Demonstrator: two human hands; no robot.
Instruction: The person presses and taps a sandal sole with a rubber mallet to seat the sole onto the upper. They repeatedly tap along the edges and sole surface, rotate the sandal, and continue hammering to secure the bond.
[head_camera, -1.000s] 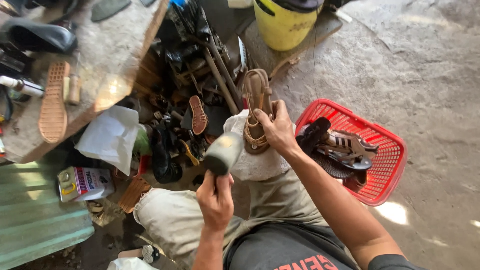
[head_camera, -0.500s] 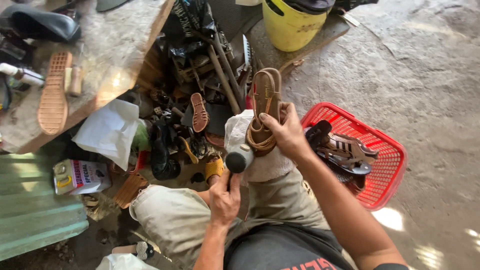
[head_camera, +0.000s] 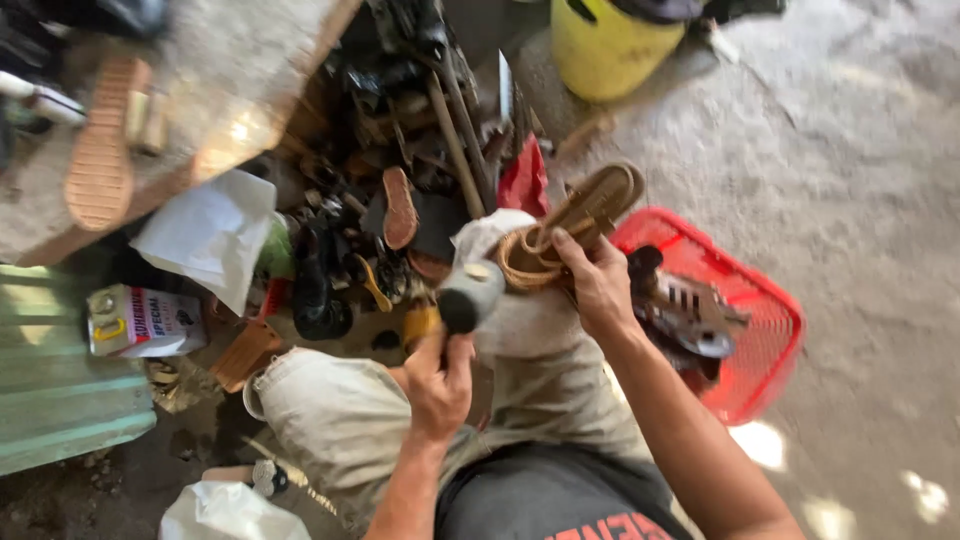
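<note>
My right hand grips a tan strappy sandal and presses it on a white cloth over my raised knee. Its sole tilts up toward the right. My left hand holds a hammer by the handle; the grey hammer head sits just left of the sandal's straps, close to touching them. My knees in beige trousers fill the lower middle.
A red plastic basket with dark shoes lies on the right on the concrete floor. A yellow bucket stands at the top. Heaped tools and shoe parts lie ahead. A worn table carries a sole at left; a small box sits below.
The hammer head has come in toward the sandal. My right hand has tilted the sandal to the right, and the view has shifted.
</note>
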